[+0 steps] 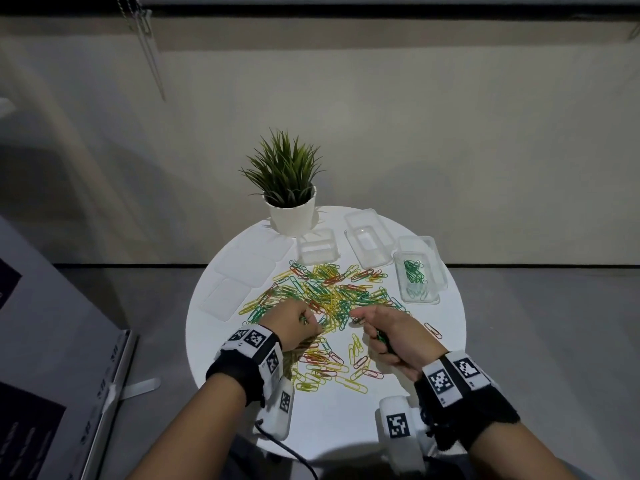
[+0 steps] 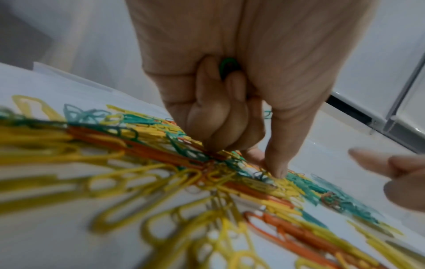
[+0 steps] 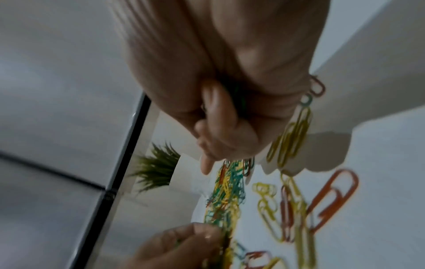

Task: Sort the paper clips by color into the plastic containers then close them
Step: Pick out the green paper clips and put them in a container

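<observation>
the mixed paper clips lie heaped across the middle of the round table, spilling toward its near edge. green ones are being gathered: the left hand curls round a green clip while its fingertips pick at the heap, and the right hand clenches a green bunch. the container with green clips sits by the right edge, two empty containers at the far edge. next, likely, both handfuls go there without snagging stray colours.
</observation>
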`<action>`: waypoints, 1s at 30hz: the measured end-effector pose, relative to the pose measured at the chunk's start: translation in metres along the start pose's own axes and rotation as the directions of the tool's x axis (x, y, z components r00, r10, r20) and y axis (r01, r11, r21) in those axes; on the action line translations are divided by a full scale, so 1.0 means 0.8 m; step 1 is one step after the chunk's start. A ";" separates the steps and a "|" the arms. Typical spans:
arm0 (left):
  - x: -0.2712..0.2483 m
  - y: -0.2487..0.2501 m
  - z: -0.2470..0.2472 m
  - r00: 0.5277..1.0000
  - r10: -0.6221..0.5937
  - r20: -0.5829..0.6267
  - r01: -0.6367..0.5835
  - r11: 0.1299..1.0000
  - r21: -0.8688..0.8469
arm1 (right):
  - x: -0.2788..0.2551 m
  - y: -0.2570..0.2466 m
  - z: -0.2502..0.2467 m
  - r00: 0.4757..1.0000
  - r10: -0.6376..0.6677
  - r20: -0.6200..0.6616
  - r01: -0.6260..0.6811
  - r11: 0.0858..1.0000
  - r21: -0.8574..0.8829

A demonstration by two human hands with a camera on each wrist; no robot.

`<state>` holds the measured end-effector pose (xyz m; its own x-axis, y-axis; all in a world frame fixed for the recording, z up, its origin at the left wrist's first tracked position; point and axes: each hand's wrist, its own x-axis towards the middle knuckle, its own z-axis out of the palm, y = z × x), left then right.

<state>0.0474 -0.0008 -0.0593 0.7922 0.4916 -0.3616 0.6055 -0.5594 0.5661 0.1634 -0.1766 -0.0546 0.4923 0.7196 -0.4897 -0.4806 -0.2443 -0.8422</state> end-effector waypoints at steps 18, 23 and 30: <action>-0.027 -0.006 -0.018 0.997 -0.057 0.046 0.073 0.716 -0.694 | 0.017 -0.012 0.041 0.944 -0.262 0.201 0.107 -0.331 -0.937; -0.027 0.003 -0.015 0.997 -0.072 0.019 0.066 0.736 -0.674 | 0.011 -0.012 0.029 0.919 -0.319 0.231 0.157 -0.239 -0.958; -0.034 0.017 -0.003 0.959 0.155 -0.239 -0.180 0.980 -0.090 | -0.004 -0.019 0.002 0.933 -0.360 0.007 0.196 0.493 -0.847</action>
<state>0.0339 -0.0202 -0.0404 0.8350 0.5441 -0.0823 0.4434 -0.5767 0.6861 0.1679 -0.1742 -0.0400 0.6273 0.7637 -0.1525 0.4744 -0.5301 -0.7029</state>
